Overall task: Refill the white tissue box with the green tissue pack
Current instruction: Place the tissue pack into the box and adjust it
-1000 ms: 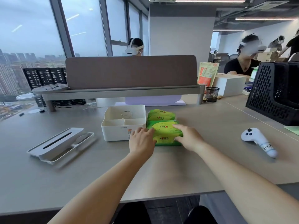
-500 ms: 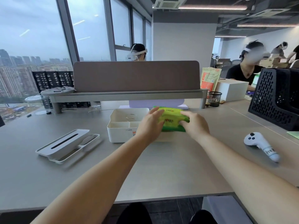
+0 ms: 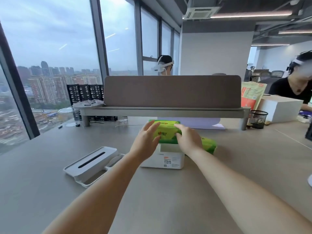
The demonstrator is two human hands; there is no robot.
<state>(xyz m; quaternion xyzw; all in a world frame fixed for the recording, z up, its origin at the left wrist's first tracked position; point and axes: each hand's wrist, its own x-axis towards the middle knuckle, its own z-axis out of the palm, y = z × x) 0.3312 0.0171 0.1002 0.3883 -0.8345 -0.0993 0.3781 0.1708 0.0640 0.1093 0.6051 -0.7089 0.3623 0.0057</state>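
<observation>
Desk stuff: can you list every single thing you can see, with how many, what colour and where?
tissue pack: 1, green, held above the white box
second tissue pack: 1, green, on the desk right of the box
tissue box: 1, white, desk middle, lid off
lid: 1, white, slotted, desk left of the box
desk: 1, grey-brown
divider: 1, brown, desk back
mesh cup: 1, black, back right
bag: 1, orange, behind the cup
left hand: 1, fingers on the pack's left end
right hand: 1, fingers on the pack's right side
</observation>
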